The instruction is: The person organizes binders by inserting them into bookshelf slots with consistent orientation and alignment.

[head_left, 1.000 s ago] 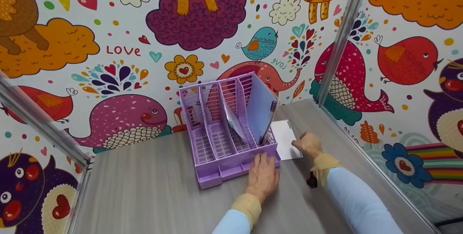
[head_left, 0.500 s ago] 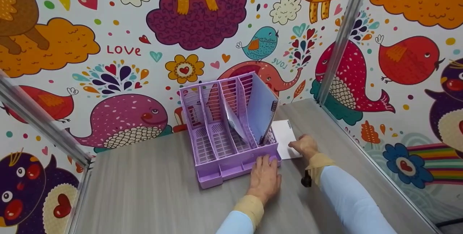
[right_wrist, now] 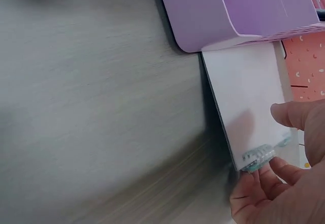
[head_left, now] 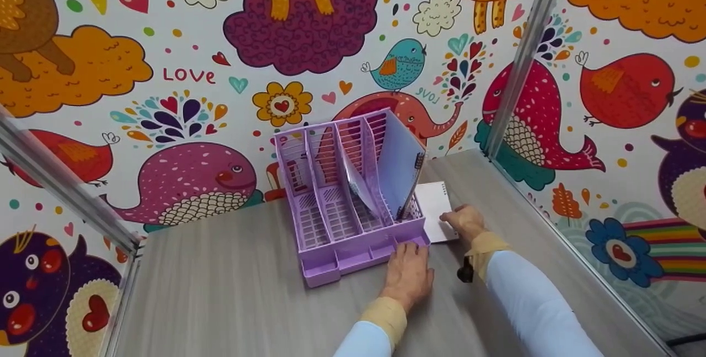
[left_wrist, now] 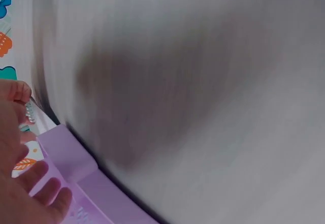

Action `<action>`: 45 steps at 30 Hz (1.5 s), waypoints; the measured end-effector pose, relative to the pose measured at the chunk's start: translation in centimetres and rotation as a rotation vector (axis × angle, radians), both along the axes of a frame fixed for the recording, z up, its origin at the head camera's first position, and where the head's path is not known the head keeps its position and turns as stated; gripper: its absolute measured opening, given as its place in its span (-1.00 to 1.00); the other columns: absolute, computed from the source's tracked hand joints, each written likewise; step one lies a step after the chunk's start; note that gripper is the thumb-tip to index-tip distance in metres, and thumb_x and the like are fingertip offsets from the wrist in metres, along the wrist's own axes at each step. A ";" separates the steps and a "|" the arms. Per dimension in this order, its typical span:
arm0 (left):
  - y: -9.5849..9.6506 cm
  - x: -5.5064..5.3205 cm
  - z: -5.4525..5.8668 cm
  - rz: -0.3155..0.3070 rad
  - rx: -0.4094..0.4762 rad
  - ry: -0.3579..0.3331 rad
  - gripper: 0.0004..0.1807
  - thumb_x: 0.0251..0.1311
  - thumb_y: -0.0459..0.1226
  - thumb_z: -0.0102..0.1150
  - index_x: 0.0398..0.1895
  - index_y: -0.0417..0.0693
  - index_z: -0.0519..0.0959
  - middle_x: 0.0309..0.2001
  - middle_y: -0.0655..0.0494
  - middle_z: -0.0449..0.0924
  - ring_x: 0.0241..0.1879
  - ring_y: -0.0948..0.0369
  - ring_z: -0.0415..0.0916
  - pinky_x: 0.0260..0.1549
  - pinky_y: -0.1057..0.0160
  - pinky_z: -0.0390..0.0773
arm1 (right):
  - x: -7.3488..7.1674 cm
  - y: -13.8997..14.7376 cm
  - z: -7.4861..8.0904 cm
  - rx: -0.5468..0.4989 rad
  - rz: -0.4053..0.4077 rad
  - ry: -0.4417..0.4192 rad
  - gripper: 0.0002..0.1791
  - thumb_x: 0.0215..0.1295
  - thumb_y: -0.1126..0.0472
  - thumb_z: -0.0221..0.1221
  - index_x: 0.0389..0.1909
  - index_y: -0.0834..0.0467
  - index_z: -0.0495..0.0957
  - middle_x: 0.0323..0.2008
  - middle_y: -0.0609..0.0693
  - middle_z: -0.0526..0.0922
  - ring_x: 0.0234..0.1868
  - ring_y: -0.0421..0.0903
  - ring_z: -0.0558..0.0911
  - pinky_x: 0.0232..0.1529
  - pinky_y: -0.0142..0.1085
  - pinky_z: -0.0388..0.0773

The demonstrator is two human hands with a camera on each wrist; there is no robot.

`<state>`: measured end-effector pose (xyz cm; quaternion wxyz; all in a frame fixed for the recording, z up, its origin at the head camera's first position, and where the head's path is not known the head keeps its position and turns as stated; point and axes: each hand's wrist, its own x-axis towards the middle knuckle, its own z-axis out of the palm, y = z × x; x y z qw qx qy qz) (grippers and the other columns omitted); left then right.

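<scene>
A purple desk organizer [head_left: 361, 240] with upright compartments stands against the back wall. My left hand [head_left: 409, 274] rests its fingers on the front tray at its right end, fingers spread in the left wrist view. Beside the organizer's right side lies a white spiral notebook [head_left: 433, 205], its far end partly hidden. My right hand [right_wrist: 289, 193] touches the notebook's spiral coil [right_wrist: 259, 157] with its fingertips, while the thumb hovers above the page and casts a shadow on it. A bluish spiral-bound book [head_left: 398, 161] stands in the rightmost compartment.
A thin booklet [head_left: 358, 187] leans in another organizer compartment. The grey wood-grain table [head_left: 220, 285] extends left and in front. A wall with cartoon print [head_left: 198, 108] closes off the back, and printed side panels with metal posts [head_left: 510, 92] flank the table.
The left hand has slid slightly right and toward the person along the front tray. The right hand has shifted a little left, and the notebook has turned slightly. The organizer stays in place.
</scene>
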<state>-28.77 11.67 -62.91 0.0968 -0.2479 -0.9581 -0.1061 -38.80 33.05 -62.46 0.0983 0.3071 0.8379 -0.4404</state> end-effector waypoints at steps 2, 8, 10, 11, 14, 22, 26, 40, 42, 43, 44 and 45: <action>0.2 0.0 0.1 -0.005 -0.008 -0.011 -0.58 0.35 0.01 0.48 0.17 0.07 0.72 0.13 0.07 0.76 0.21 0.06 0.66 0.20 0.07 0.73 | -0.1 0.1 0.1 -0.011 -0.006 0.009 -0.21 0.49 -0.02 0.32 0.56 0.35 0.40 0.46 0.40 0.58 0.40 0.26 0.62 0.51 0.13 0.61; 0.5 0.1 -0.5 -0.002 0.001 -0.002 -0.57 0.36 0.03 0.48 0.17 0.06 0.69 0.11 0.06 0.73 0.18 0.06 0.66 0.18 0.05 0.73 | -0.3 0.0 0.3 -0.063 0.007 0.085 -0.33 0.51 0.23 0.17 0.57 0.39 0.39 0.49 0.43 0.54 0.41 0.26 0.58 0.55 0.15 0.57; 0.6 0.2 -0.5 -0.003 0.000 -0.002 -0.55 0.36 0.04 0.48 0.18 0.05 0.69 0.10 0.05 0.72 0.17 0.06 0.65 0.16 0.05 0.73 | -0.2 -0.1 0.5 -0.064 0.018 0.111 -0.33 0.50 0.28 0.10 0.58 0.43 0.37 0.50 0.46 0.53 0.45 0.29 0.57 0.57 0.16 0.55; 0.6 0.2 -0.5 -0.003 0.002 -0.004 -0.54 0.36 0.04 0.48 0.18 0.05 0.68 0.09 0.05 0.71 0.16 0.06 0.64 0.16 0.04 0.73 | -0.2 -0.2 0.6 -0.054 0.025 0.122 -0.33 0.50 0.29 0.08 0.57 0.45 0.36 0.50 0.47 0.52 0.47 0.30 0.56 0.58 0.16 0.54; 0.8 0.3 -0.6 0.002 0.002 0.000 -0.55 0.34 0.03 0.48 0.17 0.05 0.68 0.08 0.05 0.71 0.15 0.06 0.64 0.11 0.06 0.73 | -0.1 -0.3 0.8 0.011 0.038 0.162 -0.35 0.48 0.28 0.01 0.52 0.49 0.41 0.47 0.49 0.55 0.47 0.36 0.58 0.56 0.16 0.55; 1.0 0.4 0.3 0.018 -0.002 -0.044 -0.54 0.33 0.02 0.50 0.18 0.05 0.69 0.10 0.04 0.74 0.17 0.05 0.66 0.17 0.08 0.73 | 0.3 -0.4 1.4 0.095 0.050 0.145 -0.37 0.51 0.22 -0.02 0.48 0.47 0.46 0.42 0.48 0.60 0.39 0.34 0.62 0.48 0.15 0.61; 1.1 0.3 0.3 0.016 0.008 -0.041 -0.54 0.33 0.02 0.50 0.18 0.04 0.70 0.10 0.03 0.74 0.15 0.05 0.66 0.15 0.08 0.73 | 0.6 -0.1 1.7 0.088 0.037 0.138 -0.34 0.55 0.18 -0.02 0.54 0.47 0.38 0.46 0.50 0.56 0.41 0.36 0.61 0.50 0.19 0.61; 1.2 0.2 0.3 0.017 0.029 -0.031 -0.54 0.28 0.01 0.52 0.14 0.03 0.69 0.05 0.04 0.74 0.12 0.05 0.65 0.11 0.10 0.74 | 0.6 -0.3 2.0 0.165 -0.005 0.271 -0.48 0.61 0.01 0.18 0.30 0.35 0.61 0.14 0.35 0.74 0.01 0.16 0.73 -0.01 -0.05 0.78; 1.2 0.2 0.3 0.019 0.028 -0.030 -0.54 0.28 0.01 0.53 0.14 0.03 0.69 0.04 0.04 0.74 0.11 0.04 0.66 0.09 0.09 0.74 | 0.6 -0.3 1.9 0.170 0.041 0.309 -0.49 0.55 0.07 0.28 0.30 0.37 0.61 0.11 0.37 0.76 0.00 0.17 0.76 0.03 -0.01 0.81; 1.2 0.2 0.4 0.023 0.030 -0.034 -0.53 0.27 0.01 0.53 0.14 0.02 0.69 0.04 0.03 0.75 0.12 0.04 0.66 0.09 0.09 0.74 | 0.6 -0.3 1.8 0.173 0.069 0.332 -0.48 0.51 0.10 0.31 0.29 0.39 0.61 0.10 0.39 0.77 0.00 0.20 0.78 0.04 0.01 0.82; 1.2 0.2 0.4 0.027 0.033 -0.038 -0.53 0.27 0.01 0.53 0.14 0.02 0.69 0.05 0.03 0.75 0.13 0.03 0.66 0.10 0.08 0.74 | 0.6 -0.3 1.7 0.176 0.097 0.353 -0.48 0.49 0.14 0.33 0.29 0.41 0.61 0.10 0.41 0.77 0.00 0.21 0.80 0.05 0.03 0.83; 1.2 0.2 0.4 0.032 0.036 -0.046 -0.52 0.27 0.01 0.53 0.15 0.01 0.69 0.06 0.02 0.75 0.14 0.03 0.66 0.11 0.07 0.74 | 0.6 -0.3 1.6 0.170 0.116 0.369 -0.48 0.48 0.16 0.34 0.29 0.42 0.60 0.09 0.43 0.78 0.01 0.23 0.81 0.06 0.05 0.83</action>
